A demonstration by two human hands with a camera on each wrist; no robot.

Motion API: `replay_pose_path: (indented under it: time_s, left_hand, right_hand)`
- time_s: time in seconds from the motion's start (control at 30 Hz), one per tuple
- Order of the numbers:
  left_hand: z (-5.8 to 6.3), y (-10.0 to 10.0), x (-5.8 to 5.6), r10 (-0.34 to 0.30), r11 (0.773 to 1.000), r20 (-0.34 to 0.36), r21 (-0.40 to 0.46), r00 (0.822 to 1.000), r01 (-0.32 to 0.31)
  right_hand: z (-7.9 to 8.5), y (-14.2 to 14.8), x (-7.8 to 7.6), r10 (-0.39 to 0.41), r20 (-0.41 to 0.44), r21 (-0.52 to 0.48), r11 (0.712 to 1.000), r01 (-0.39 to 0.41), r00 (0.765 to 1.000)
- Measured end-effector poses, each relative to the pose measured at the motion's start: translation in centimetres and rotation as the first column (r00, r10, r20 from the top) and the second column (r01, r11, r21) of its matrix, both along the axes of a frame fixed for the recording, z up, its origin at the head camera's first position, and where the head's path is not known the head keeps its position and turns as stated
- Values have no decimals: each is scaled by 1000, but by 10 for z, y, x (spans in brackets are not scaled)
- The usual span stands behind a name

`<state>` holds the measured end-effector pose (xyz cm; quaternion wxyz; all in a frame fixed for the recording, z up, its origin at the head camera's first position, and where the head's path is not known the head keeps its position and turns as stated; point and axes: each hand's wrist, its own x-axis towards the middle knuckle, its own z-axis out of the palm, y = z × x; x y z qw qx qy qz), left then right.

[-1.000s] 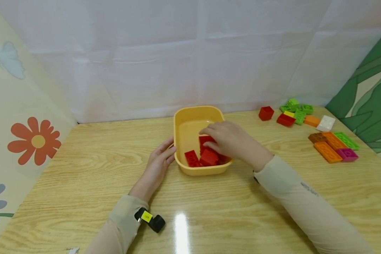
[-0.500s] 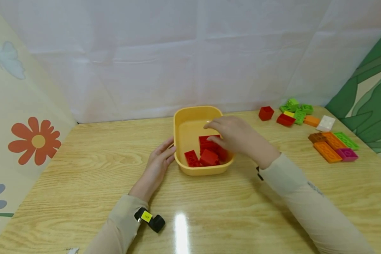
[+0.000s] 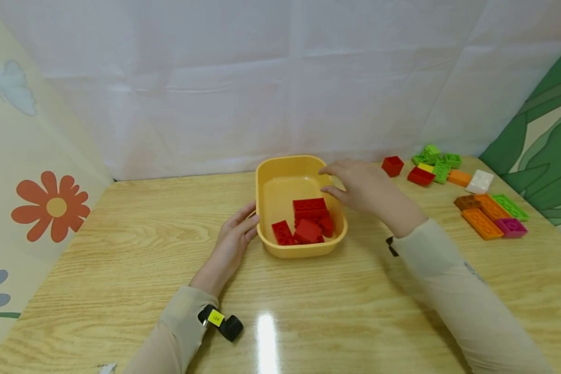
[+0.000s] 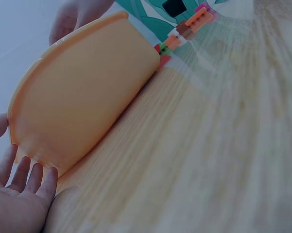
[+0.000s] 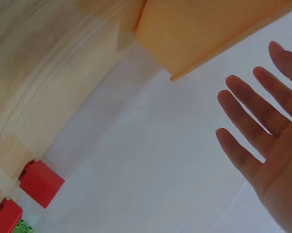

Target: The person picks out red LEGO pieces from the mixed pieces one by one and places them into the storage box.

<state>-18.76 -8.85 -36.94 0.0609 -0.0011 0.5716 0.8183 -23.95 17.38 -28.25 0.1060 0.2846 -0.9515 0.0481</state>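
Observation:
A yellow bin [image 3: 280,169] stands on the table with several red toy bricks [image 3: 310,209] in its near part. My left hand [image 3: 234,244] lies along the bin's left side; in the left wrist view its fingertips [image 4: 49,177] touch the outer wall, thumb by the rim. My right hand [image 3: 362,189] hovers over the bin's right rim, thumb and fingers apart and holding nothing. The right wrist view shows that hand [image 5: 277,141] with its fingers spread, away from the bin wall [image 5: 199,34].
A single red brick [image 3: 392,166] sits at the back, right of the bin. Beyond it lie another red brick [image 3: 421,176], green bricks [image 3: 441,171], a white brick [image 3: 480,182], orange bricks [image 3: 482,224] and a magenta brick [image 3: 511,227]. A white cloth [image 3: 205,93] hangs behind the table [image 3: 168,223].
My right hand has risen from the red bricks and moved right and back to the bin's rim, uncovering the bricks. The left hand and the bin have stayed in place.

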Motion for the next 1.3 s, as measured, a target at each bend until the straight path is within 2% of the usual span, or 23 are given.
replay_pose_path:
  time_s: [0.4, 0.8, 1.07, 1.3]
  left_hand:
    - [1, 0, 0, -1, 1000, -1, 3, 1000, 1]
    - [1, -1, 1, -5, 1000, -17, -9, 1000, 5]
    - [1, -2, 2, -5, 1000, -7, -8, 1000, 5]
    - [2, -3, 2, -5, 1000, 2, 6, 1000, 5]
  right_hand:
    - [0, 32, -20, -116, 54, -35, 992, 118, 992]
    - [1, 56, -27, -188, 121, -65, 978, 196, 975]
    - [4, 76, -30, -242, 216, -83, 961, 265, 946]
    - [4, 97, -34, -275, 286, -149, 934, 326, 918]
